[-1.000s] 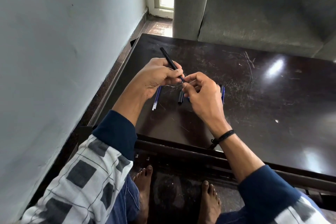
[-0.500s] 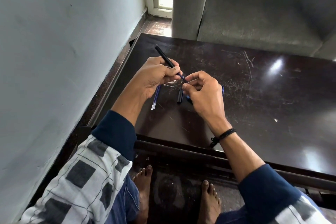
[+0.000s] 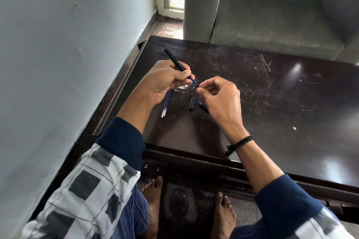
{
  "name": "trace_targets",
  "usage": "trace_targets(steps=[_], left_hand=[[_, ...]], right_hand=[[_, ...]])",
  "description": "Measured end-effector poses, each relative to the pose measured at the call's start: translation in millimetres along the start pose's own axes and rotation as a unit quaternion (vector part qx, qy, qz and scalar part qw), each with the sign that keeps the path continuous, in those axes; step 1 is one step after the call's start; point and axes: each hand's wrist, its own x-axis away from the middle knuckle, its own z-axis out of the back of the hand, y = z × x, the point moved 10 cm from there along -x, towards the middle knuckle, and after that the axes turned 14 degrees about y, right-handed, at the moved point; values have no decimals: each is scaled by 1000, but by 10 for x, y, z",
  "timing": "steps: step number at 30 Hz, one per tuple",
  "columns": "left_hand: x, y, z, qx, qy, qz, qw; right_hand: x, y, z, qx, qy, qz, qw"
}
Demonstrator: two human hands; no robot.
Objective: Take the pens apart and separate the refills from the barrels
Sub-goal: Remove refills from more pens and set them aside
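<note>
The left hand (image 3: 165, 81) grips the black barrel (image 3: 174, 60) with curled fingers, above the tabletop (image 3: 272, 103) near its left edge. The long axis of the barrel slants from the far left down toward the right hand (image 3: 219, 99). A short piece of blue refill (image 3: 194, 81) shows at the lower end of the barrel, and the right thumb and forefinger pinch its tip. I judge the pull must follow this same line, away from the left hand. Loose refills (image 3: 166, 105) lie on the tabletop under the left hand.
</note>
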Motion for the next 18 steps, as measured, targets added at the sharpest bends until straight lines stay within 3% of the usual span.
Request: trace_targets(steps=[18], left_hand=[[64, -7, -20, -8, -2, 10, 1000]], right_hand=[[-6, -2, -2, -16, 2, 7, 1000]])
